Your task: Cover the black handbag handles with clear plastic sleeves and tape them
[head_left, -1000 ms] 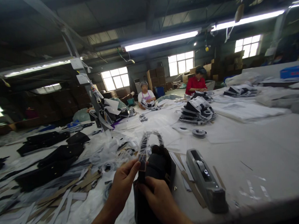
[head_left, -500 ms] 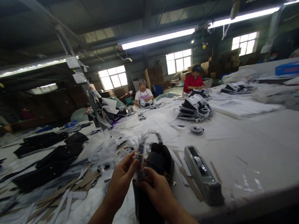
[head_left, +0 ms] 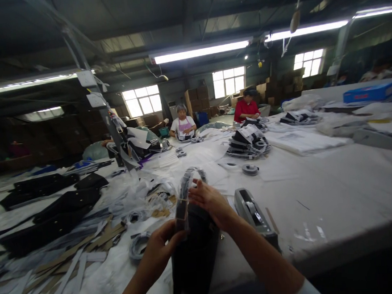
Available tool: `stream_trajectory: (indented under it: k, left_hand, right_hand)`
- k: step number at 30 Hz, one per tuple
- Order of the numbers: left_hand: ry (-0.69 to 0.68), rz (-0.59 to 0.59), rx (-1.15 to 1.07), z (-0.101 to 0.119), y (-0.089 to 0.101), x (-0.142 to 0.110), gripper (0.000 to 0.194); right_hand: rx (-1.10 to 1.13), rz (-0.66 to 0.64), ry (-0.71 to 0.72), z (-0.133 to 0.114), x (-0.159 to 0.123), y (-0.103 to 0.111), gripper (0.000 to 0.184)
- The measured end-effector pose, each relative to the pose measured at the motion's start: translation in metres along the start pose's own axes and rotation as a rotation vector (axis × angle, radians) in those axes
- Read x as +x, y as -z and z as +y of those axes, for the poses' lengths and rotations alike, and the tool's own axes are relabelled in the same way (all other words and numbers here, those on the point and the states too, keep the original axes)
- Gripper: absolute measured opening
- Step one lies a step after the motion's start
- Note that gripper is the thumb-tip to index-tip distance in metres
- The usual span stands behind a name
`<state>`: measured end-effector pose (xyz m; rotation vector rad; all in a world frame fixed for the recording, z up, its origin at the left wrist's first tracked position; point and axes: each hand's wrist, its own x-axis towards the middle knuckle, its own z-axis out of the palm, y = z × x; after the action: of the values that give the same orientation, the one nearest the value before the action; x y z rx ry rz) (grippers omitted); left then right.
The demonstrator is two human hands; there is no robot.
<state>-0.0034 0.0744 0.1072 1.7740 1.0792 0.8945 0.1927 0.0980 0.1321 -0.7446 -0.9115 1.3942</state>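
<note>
A black bag [head_left: 193,259] stands upright at the table's near edge, its arched handle [head_left: 181,209] wrapped in clear plastic. Low on the handle, at its left side, the thumb and fingers of my left hand [head_left: 161,245] are closed. My right hand [head_left: 209,202] is higher up, inside the arch, with fingers stretched out and slightly apart, their tips at the plastic wrap; the thumb is hidden. Just right of the bag is a grey tape dispenser [head_left: 254,214], partly covered by my right forearm. A coiled grey strap [head_left: 138,247] lies left of my left hand.
Black bag pieces [head_left: 58,215], cardboard strips [head_left: 72,249] and plastic scraps spread over the left side. A stack of black-and-white pieces [head_left: 247,142] and a grey roll [head_left: 250,169] lie ahead. Two co-workers sit across the table. A metal post [head_left: 114,130] rises at left.
My right hand has left the handle's lower end and moved up into the arch, its fingers straightening. My left hand has shifted down the handle. The camera view has turned slightly right.
</note>
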Motion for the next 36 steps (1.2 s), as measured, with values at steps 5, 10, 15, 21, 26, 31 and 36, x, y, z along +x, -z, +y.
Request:
stream_trajectory:
  k: [5,10,15,21,26,31,36]
  left_hand:
    - [-0.008,-0.032,0.081,0.003,0.007,0.002,0.022]
    - [-0.054,-0.033,-0.032,0.010,0.018,0.006,0.026]
    - [-0.094,-0.112,-0.024,0.000,0.011,0.009,0.027]
    - [-0.109,0.001,0.032,-0.015,0.006,0.007,0.029]
    - [-0.087,0.071,-0.041,-0.020,0.005,0.001,0.032]
    - [-0.033,0.288,-0.152,-0.035,0.001,-0.009,0.034]
    - [0.058,0.448,-0.182,-0.056,-0.011,-0.039,0.026]
  right_hand:
    - [0.113,-0.021,-0.027,-0.052,0.038,-0.022,0.025]
    - [0.076,-0.027,0.062,-0.068,0.047,-0.022,0.015]
    - [-0.096,-0.056,0.016,-0.044,0.032,0.008,0.023]
    - [-0.364,-0.054,-0.001,-0.005,-0.008,0.028,0.034]
    - [-0.735,-0.085,0.143,0.027,-0.043,0.019,0.025]
    - [-0.929,-0.116,0.226,0.035,-0.050,0.007,0.023]
    - [-1.181,-0.242,0.188,0.036,-0.054,-0.004,0.024]
